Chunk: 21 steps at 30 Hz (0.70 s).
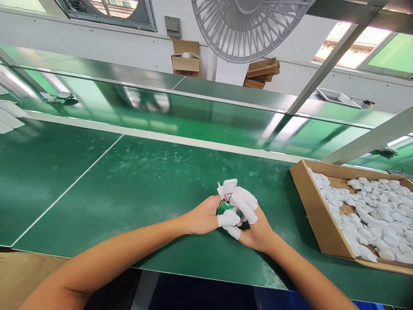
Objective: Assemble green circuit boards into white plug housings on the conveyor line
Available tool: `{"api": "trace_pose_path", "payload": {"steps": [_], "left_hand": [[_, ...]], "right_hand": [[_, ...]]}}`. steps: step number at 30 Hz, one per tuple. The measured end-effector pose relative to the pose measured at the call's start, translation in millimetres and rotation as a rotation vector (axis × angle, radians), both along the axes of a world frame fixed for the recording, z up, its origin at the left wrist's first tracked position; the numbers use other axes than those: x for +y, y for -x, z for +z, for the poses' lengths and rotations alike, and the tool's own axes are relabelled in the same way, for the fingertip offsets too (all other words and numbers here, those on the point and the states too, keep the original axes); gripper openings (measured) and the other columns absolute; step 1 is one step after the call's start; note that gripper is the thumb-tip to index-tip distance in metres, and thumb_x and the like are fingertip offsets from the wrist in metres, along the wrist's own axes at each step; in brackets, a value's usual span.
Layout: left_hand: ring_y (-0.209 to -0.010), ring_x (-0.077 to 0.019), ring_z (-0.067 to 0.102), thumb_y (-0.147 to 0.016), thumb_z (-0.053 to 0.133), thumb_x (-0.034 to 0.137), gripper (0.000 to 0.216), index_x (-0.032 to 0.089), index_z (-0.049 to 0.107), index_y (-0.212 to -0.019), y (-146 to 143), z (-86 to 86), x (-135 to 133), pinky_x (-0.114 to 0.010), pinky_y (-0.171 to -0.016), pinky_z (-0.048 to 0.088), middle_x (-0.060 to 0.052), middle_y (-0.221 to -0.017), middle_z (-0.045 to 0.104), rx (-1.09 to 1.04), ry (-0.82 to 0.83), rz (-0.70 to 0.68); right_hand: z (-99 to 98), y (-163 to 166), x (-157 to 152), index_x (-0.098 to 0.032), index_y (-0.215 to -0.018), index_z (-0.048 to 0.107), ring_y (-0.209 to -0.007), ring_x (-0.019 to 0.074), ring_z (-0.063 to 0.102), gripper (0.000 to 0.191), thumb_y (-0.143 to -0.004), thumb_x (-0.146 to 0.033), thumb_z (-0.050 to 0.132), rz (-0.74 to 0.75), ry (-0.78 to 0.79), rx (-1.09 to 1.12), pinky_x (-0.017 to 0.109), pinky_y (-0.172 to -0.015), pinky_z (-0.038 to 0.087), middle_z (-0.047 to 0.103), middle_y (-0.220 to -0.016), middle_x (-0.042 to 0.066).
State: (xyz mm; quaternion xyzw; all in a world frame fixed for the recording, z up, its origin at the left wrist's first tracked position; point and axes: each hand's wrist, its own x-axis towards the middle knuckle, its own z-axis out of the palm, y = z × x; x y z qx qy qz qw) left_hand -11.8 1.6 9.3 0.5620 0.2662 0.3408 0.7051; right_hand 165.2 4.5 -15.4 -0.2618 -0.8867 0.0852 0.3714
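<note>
Green belt (135, 181); left hand (201, 215) and right hand (254, 230) clench a green circuit board (225, 209) between them.

The 1 head-worn camera looks forward and down from above the person's bare arms, rolled slightly so the long green rubber-matted workbench (161, 172) slopes down toward the right. The left hand (201, 215) and right hand (254, 232) sit close in the lower middle, while the white painted factory wall (97, 43) lies well beyond, along the top.
</note>
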Motion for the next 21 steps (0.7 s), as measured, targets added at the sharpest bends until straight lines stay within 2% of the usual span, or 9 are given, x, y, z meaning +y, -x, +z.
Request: {"api": "trace_pose_path", "payload": {"steps": [4, 7, 11, 15, 18, 21], "left_hand": [[-0.08, -0.0157, 0.055, -0.082, 0.054, 0.026, 0.019, 0.015, 0.058, -0.096, 5, 12.2, -2, -0.03, -0.074, 0.046, -0.004, -0.088, 0.061, 0.065, -0.097, -0.036], [-0.08, -0.0155, 0.055, -0.083, 0.054, 0.029, 0.022, 0.016, 0.058, -0.1, 7, 11.8, -1, -0.029, -0.074, 0.046, -0.005, -0.09, 0.061, 0.071, -0.109, -0.074], [-0.079, -0.0152, 0.055, -0.08, 0.057, 0.044, 0.034, 0.016, 0.059, -0.097, 4, 0.9, 1, -0.029, -0.077, 0.045, -0.004, -0.086, 0.061, -0.059, 0.018, -0.07], [-0.066, -0.0119, 0.051, -0.077, 0.056, 0.052, 0.039, 0.014, 0.062, -0.079, -1, -4.1, 1, -0.028, -0.073, 0.045, 0.0, -0.069, 0.058, -0.074, 0.098, -0.043], [-0.064, -0.0109, 0.046, -0.08, 0.053, 0.05, 0.038, 0.014, 0.06, -0.075, 0, -1.1, 1, -0.026, -0.071, 0.043, 0.001, -0.067, 0.055, 0.013, 0.005, -0.027], [-0.069, -0.0126, 0.045, -0.082, 0.048, 0.052, 0.041, 0.013, 0.061, -0.079, 4, 2.0, 2, -0.027, -0.07, 0.042, -0.001, -0.073, 0.056, 0.088, -0.11, -0.052]], "right_hand": [[2.7, 1, -2, -0.026, -0.141, 0.021, -0.115, 0.0312, 0.051, 0.074, -0.078, -0.021, 0.059, -0.005, -0.023, 0.034, 0.05, -0.084, 0.051, 0.053, -0.123, 0.013], [6.1, 1, -2, -0.025, -0.14, 0.024, -0.113, 0.032, 0.052, 0.073, -0.077, -0.024, 0.061, -0.011, -0.046, 0.051, 0.051, -0.085, 0.05, 0.054, -0.123, 0.013], [8.7, -1, 3, -0.023, -0.137, 0.03, -0.12, 0.0341, 0.047, 0.074, -0.073, -0.026, 0.066, -0.015, -0.106, 0.005, 0.057, -0.092, 0.044, 0.058, -0.117, 0.013], [8.0, -2, 5, -0.019, -0.137, 0.03, -0.122, 0.0343, 0.044, 0.076, -0.071, -0.022, 0.067, 0.011, -0.154, -0.037, 0.061, -0.096, 0.038, 0.06, -0.116, 0.013], [8.1, -2, 4, -0.019, -0.137, 0.031, -0.122, 0.0346, 0.043, 0.076, -0.07, -0.021, 0.067, 0.006, -0.128, -0.027, 0.061, -0.095, 0.039, 0.059, -0.116, 0.014], [9.4, -2, 3, -0.021, -0.137, 0.032, -0.122, 0.0341, 0.044, 0.075, -0.07, -0.021, 0.066, 0.008, -0.108, -0.01, 0.061, -0.094, 0.041, 0.059, -0.117, 0.013]]}}
